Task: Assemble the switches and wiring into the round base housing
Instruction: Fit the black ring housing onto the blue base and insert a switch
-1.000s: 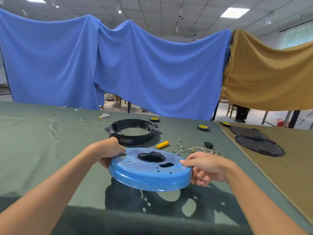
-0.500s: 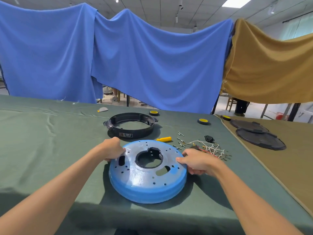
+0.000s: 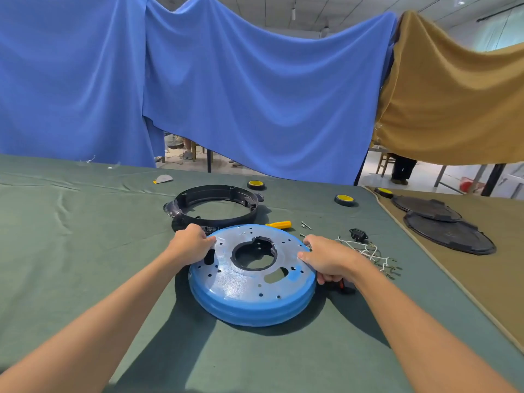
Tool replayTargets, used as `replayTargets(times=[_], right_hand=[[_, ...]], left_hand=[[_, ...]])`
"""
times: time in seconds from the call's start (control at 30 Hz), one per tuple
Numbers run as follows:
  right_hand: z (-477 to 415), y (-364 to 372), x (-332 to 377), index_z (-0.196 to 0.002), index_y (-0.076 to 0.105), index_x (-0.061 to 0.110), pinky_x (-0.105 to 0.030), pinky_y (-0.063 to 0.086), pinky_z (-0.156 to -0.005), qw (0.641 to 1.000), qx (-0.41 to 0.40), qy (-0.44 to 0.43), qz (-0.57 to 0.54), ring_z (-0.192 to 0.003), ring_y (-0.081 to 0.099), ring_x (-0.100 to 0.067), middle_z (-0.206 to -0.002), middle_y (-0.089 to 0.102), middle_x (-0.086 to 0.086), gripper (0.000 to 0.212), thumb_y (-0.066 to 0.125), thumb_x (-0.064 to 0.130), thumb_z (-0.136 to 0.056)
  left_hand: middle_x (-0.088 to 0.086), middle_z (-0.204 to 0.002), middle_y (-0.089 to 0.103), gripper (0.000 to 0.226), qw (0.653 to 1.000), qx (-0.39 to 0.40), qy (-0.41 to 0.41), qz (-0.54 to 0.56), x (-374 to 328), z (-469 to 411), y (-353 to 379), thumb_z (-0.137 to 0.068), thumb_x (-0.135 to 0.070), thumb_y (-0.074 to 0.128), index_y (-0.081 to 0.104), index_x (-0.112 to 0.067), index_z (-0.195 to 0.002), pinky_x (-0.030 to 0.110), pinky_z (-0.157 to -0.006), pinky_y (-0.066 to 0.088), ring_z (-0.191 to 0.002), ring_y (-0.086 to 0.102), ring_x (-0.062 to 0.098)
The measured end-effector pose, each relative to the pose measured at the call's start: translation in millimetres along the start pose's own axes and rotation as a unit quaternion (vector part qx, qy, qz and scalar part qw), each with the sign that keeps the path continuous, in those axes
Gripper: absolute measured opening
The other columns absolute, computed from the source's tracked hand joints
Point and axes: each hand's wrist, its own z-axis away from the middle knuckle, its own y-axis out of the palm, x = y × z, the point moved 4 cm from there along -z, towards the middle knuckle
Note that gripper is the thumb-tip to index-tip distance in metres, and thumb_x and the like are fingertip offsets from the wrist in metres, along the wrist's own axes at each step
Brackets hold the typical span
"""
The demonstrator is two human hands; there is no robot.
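A round blue base plate (image 3: 249, 287) with a black-rimmed centre hole lies flat on the green cloth. My left hand (image 3: 190, 245) grips its left rim, fingers curled over the edge. My right hand (image 3: 329, 258) grips the right rim, thumb on top. Behind it stands a black ring housing (image 3: 181, 207). To the right lie white wires (image 3: 371, 255) and a black switch (image 3: 358, 234). A small red and black part (image 3: 346, 286) peeks out under my right wrist.
A yellow-handled screwdriver (image 3: 279, 224) and loose screws (image 3: 306, 226) lie behind the plate. Two yellow-and-black wheels (image 3: 344, 199) sit farther back. Black round covers (image 3: 448, 232) rest on the tan cloth at right. Blue and tan drapes hang behind the table.
The blue plate came down from a tilted, lifted position and now lies flat on the cloth. Both hands kept hold of its rim.
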Motion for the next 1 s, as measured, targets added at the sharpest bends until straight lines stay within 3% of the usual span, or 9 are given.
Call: replayTargets(times=[0.2,0.57,0.8,0.9,1.0], right_hand=[[-24,-9,3,-0.139,0.032,0.016,-0.024,0.037,-0.044,0.999,0.037,0.001,-0.001,-0.049,0.048,-0.016,-0.060,0.061,-0.007,0.040,0.036,0.032,-0.103],[-74,-19,10,-0.136,0.037,0.020,-0.023,0.038,-0.043,1.000,0.019,0.016,-0.019,-0.045,0.048,-0.011,-0.061,0.061,-0.004,0.037,0.038,0.035,-0.102],[-99,-22,20,-0.142,0.024,0.016,-0.024,0.035,-0.042,0.996,0.063,0.023,-0.063,-0.045,0.044,-0.014,-0.058,0.061,-0.007,0.045,0.038,0.033,-0.103],[-106,-22,26,-0.138,0.022,0.014,-0.024,0.035,-0.041,0.990,0.101,0.028,-0.098,-0.043,0.046,-0.014,-0.056,0.064,-0.008,0.043,0.040,0.032,-0.103],[-113,-24,33,-0.127,0.036,0.006,-0.021,0.033,-0.036,0.990,0.122,0.024,-0.061,-0.037,0.042,-0.012,-0.056,0.063,-0.007,0.039,0.043,0.035,-0.102]], left_hand=[[0.009,-0.064,0.059,0.034,0.999,-0.012,0.013,0.029,-1,-30,5,-0.097,-0.032,0.057,0.061,-0.004,-0.077,0.029,-0.057,0.041,-0.061,0.052,0.022],[0.012,-0.067,0.058,0.036,0.998,-0.030,0.036,0.034,-6,-81,9,-0.098,-0.032,0.053,0.065,-0.002,-0.082,0.031,-0.061,0.043,-0.062,0.051,0.026],[0.012,-0.071,0.057,0.031,0.998,-0.040,0.043,0.027,-4,-112,9,-0.100,-0.033,0.050,0.058,-0.012,-0.078,0.031,-0.063,0.040,-0.068,0.049,0.026],[0.011,-0.066,0.057,0.041,0.997,-0.050,0.027,0.046,3,-119,4,-0.099,-0.035,0.051,0.063,-0.006,-0.073,0.030,-0.060,0.039,-0.066,0.051,0.024],[0.012,-0.065,0.055,0.052,0.987,-0.106,-0.036,0.113,12,-125,-7,-0.097,-0.046,0.049,0.049,-0.005,-0.066,0.034,-0.061,0.038,-0.076,0.055,0.029]])
